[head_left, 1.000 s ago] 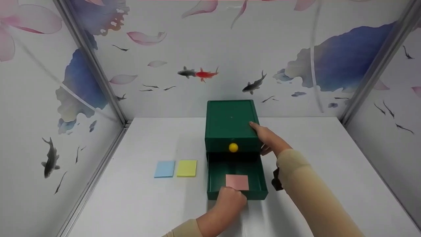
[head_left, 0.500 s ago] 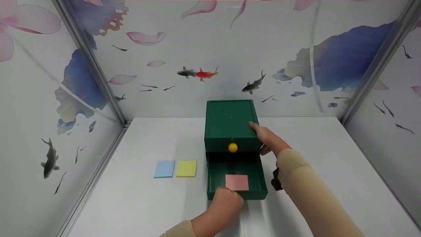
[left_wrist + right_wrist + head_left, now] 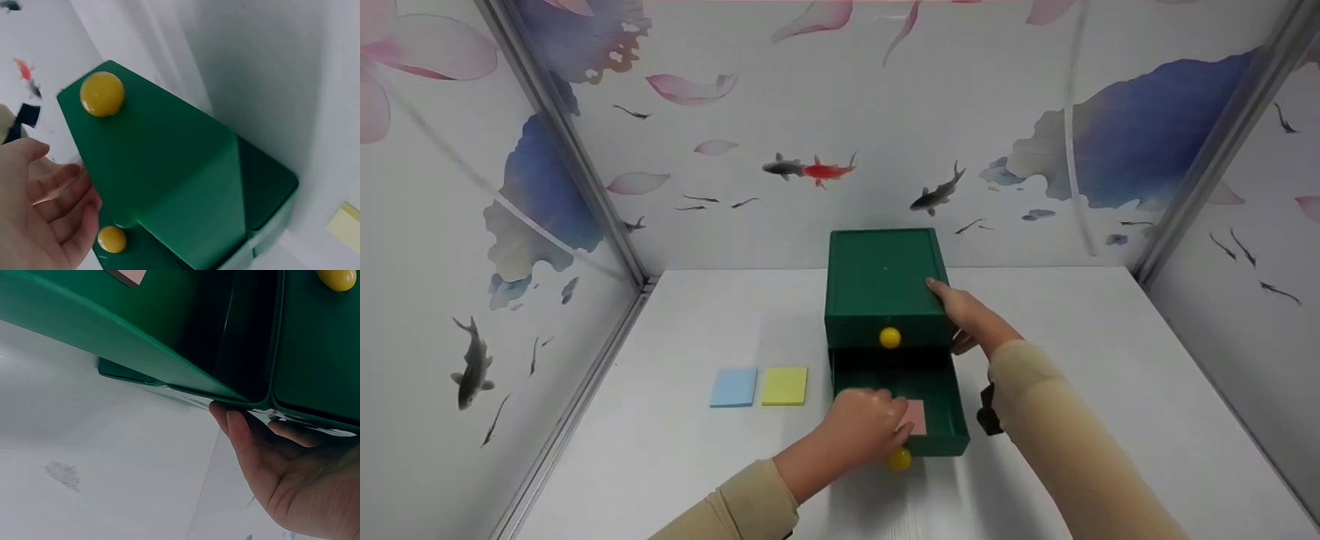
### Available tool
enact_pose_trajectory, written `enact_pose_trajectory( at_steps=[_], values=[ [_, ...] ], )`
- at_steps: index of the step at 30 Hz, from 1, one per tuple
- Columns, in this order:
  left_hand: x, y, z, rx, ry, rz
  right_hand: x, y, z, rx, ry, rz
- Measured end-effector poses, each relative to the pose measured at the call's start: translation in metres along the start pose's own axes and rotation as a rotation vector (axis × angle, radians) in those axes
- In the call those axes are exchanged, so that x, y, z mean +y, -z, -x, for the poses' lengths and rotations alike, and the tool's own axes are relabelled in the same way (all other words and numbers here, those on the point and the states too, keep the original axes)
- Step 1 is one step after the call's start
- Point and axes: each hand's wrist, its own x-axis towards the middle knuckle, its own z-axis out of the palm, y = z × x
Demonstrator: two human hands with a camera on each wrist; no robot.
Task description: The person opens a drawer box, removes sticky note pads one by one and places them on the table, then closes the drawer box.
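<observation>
A green two-drawer cabinet (image 3: 885,274) stands with its lower drawer (image 3: 947,446) pulled out. In that drawer lies a pink sticky-note pad (image 3: 916,418), partly hidden by my left hand (image 3: 861,426). That hand hovers over the drawer's front left edge, above the lower yellow knob (image 3: 899,459). Its fingers are loosely bent around nothing, as the left wrist view also shows. My right hand (image 3: 976,316) holds the cabinet's right side, thumb on the top edge. From the right wrist view, its fingers (image 3: 239,430) lie against the side wall.
A blue sticky-note pad (image 3: 733,387) and a yellow one (image 3: 784,386) lie side by side on the white table (image 3: 660,465), left of the cabinet. The upper drawer is closed, with a yellow knob (image 3: 890,337). Printed walls enclose the table's back and sides.
My left hand has let go of the lower knob and risen up over the drawer's edge, uncovering the knob. The right hand and the cabinet have stayed in place.
</observation>
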Motion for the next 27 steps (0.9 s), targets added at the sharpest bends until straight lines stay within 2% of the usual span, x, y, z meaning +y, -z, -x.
enact_pose_trajectory(
  at_steps=[4, 8, 11, 16, 20, 27],
  values=[
    [-0.008, -0.005, -0.003, -0.164, 0.054, 0.075, 0.0, 0.0, -0.001, -0.004, 0.006, 0.001],
    [-0.014, -0.007, -0.009, -0.342, 0.118, 0.209, 0.0, 0.0, -0.001, 0.005, 0.016, 0.014],
    [-0.019, -0.009, -0.013, -0.462, 0.133, 0.295, 0.001, 0.001, -0.001, 0.005, 0.014, 0.015],
    [-0.027, -0.011, -0.018, -0.604, 0.143, 0.361, 0.001, 0.001, 0.0, -0.002, 0.008, 0.003],
    [-0.029, -0.01, -0.02, -0.645, 0.187, 0.419, 0.002, 0.0, -0.001, -0.009, 0.005, -0.004],
    [-0.03, -0.007, -0.02, -0.597, 0.233, 0.427, 0.001, 0.001, -0.002, -0.011, -0.007, -0.008]
  ],
)
